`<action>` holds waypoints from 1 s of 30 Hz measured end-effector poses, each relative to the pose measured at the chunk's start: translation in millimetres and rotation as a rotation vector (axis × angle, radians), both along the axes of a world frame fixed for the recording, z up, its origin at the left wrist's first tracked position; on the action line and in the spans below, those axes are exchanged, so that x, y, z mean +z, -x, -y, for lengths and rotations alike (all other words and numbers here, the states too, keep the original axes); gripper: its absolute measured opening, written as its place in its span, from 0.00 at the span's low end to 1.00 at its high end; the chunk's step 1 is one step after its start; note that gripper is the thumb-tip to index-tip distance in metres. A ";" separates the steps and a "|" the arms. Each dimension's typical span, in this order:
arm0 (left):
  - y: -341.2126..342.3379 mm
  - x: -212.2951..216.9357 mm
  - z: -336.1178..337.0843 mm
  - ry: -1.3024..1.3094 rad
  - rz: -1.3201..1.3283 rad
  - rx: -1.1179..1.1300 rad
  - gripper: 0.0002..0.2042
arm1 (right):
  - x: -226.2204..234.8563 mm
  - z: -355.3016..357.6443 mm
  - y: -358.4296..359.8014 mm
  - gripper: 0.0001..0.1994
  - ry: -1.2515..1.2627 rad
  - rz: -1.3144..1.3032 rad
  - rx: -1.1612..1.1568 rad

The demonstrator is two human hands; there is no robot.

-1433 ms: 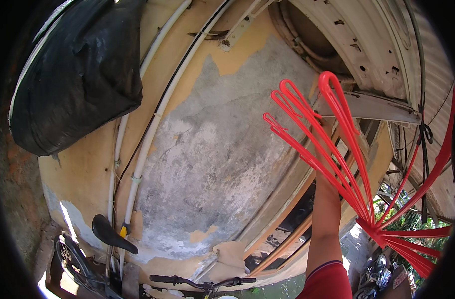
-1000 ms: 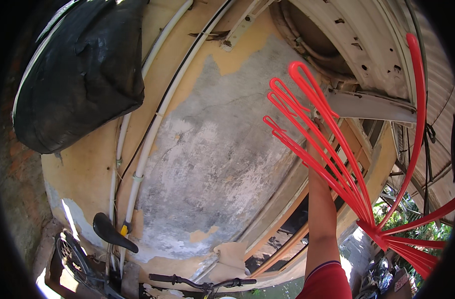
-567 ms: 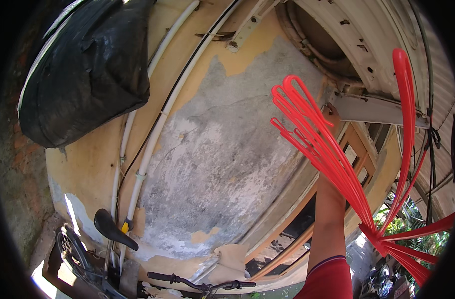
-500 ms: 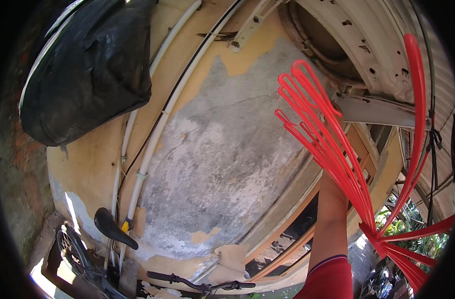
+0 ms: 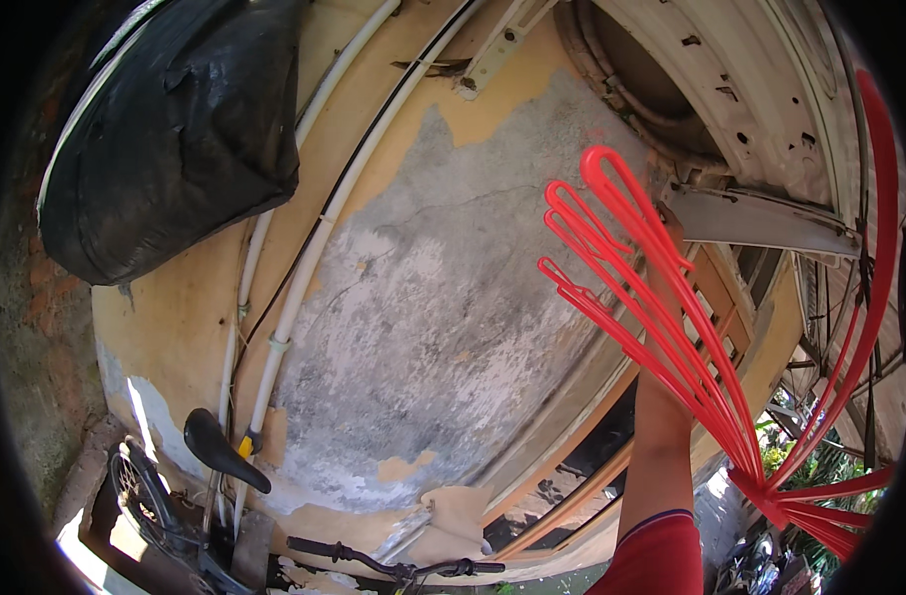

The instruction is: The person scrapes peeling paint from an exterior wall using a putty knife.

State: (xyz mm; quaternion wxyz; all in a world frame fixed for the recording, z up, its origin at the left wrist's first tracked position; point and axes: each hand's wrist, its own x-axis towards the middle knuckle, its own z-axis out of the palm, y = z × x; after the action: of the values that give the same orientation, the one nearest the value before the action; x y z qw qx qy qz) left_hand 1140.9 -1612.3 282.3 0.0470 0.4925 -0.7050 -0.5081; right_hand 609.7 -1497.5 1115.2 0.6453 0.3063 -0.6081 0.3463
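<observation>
My right arm, in a red sleeve [image 5: 659, 555], reaches up from the lower edge. My right hand [image 5: 672, 224] is at its far end, close to a pale metal panel [image 5: 770, 220]. Red loops cross in front of it, so its fingers are hidden and I cannot tell whether it holds anything. The loops belong to a bundle of long, glossy red plastic strips [image 5: 706, 372], gathered at a red knot [image 5: 762, 496]. From there some strips fan up and left, others up and right. My left hand is out of view.
A worn plaster wall [image 5: 403, 327] carries white pipes [image 5: 299, 283]. A black bag [image 5: 175, 149] hangs upper left. Below are a bicycle saddle [image 5: 225, 451] and handlebars [image 5: 398, 568]. Overhead is a metal sheet structure [image 5: 740, 89]; a wood-framed window [image 5: 562, 496] lies left of my arm.
The red bundle has swung: its left loops sit lower, and its knot and tall right loop have shifted right. My right arm stays nearly in place.
</observation>
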 end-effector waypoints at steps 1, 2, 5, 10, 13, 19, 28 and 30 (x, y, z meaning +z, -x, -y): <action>15.8 3.3 0.4 0.008 -0.032 -0.041 0.28 | 31.9 -28.6 22.4 0.21 0.008 -0.094 -0.039; 23.5 4.3 0.7 0.014 -0.058 -0.051 0.28 | 53.6 -40.0 32.2 0.22 0.013 -0.183 -0.047; 6.9 -17.1 5.7 -0.049 0.004 0.063 0.29 | 41.3 8.3 -14.3 0.27 0.231 0.314 0.195; 8.4 10.7 9.7 0.012 0.073 0.040 0.32 | 45.0 8.6 -38.4 0.30 0.016 0.369 0.122; 4.0 13.6 8.2 0.027 -0.027 0.057 0.32 | 53.0 12.8 -37.7 0.30 0.000 0.392 0.148; -0.2 10.4 1.7 0.016 -0.027 0.115 0.30 | 86.5 13.1 -18.8 0.30 0.002 0.292 0.113; 18.9 -26.0 -11.7 0.100 0.087 0.156 0.29 | 105.6 32.8 -12.0 0.29 -0.008 0.221 0.135; 21.1 -20.0 -15.2 0.123 0.036 0.137 0.29 | 103.8 32.7 -11.0 0.29 -0.002 0.219 0.139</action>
State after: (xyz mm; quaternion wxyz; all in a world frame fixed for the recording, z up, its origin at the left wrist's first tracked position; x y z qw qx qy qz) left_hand 1119.8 -1597.1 262.4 0.0993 0.5447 -0.7003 -0.4505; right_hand 620.7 -1530.2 1219.0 0.5492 0.3089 -0.6525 0.4209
